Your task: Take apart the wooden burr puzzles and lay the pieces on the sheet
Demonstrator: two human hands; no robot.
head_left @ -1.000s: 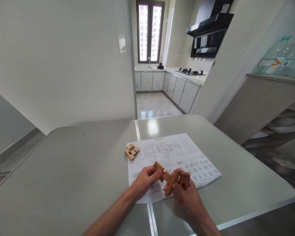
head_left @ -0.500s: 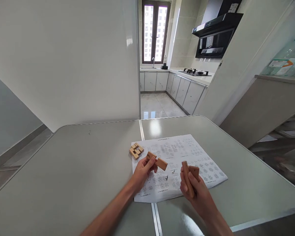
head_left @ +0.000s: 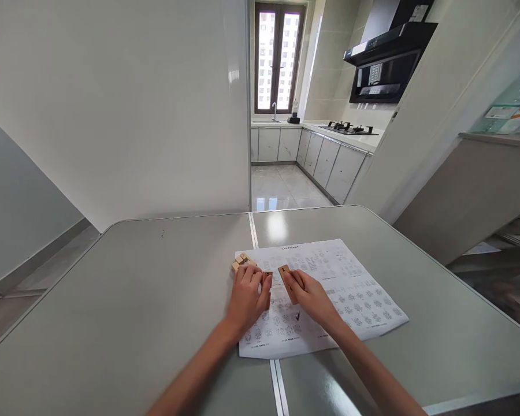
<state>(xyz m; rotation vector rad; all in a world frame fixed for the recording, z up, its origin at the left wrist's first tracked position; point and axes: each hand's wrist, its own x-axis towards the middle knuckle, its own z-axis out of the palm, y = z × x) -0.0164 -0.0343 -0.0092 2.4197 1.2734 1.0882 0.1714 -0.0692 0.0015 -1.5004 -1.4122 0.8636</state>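
My left hand (head_left: 247,294) lies palm down on the printed sheet (head_left: 329,289), fingers curled over a wooden puzzle piece (head_left: 267,281) and reaching the small wooden block cluster (head_left: 241,262) at the sheet's far left corner. My right hand (head_left: 312,296) sits just to the right, holding a numbered wooden bar (head_left: 286,278) against the paper. Both hands are close together, and the pieces between them are partly hidden by fingers.
The sheet rests on a grey folding table (head_left: 134,300) with a metal seam (head_left: 277,381) down its middle. A white wall (head_left: 112,104) stands behind it, and a kitchen doorway (head_left: 294,150) opens beyond. A counter (head_left: 481,179) lies to the right.
Both hands have moved forward and down from mid-air onto the paper, coming together near the block cluster. The two held pieces, separated half a second ago, are now side by side.
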